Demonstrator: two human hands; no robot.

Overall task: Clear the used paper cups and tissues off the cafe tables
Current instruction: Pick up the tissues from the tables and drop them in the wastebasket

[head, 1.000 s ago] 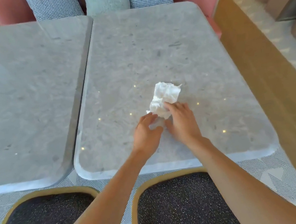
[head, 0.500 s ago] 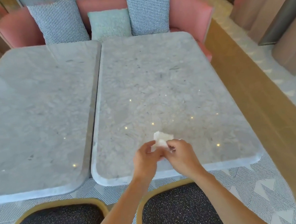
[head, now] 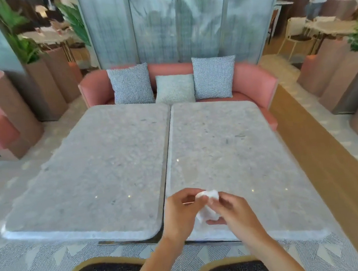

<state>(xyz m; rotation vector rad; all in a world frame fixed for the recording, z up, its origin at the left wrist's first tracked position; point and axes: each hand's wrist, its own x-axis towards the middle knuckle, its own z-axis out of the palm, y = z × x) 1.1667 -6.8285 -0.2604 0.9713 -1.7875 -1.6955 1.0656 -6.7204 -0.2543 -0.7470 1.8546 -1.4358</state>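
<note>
Head view, left hand (head: pixel 180 212) and right hand (head: pixel 234 213) both gripping crumpled tissue (head: pixel 207 204), no writing legible

Low in the frame, just right of centre, we see a white tissue (head: pixel 207 204) crumpled into a small, soft wad. It sits above the near edge of the right-hand grey marble table (head: pixel 228 151), one of two standing side by side across the middle of the frame. Only its top bulge and a lower fold show, because our left hand (head: pixel 180 212) and right hand (head: pixel 234 213) curl around it from either side.
</note>
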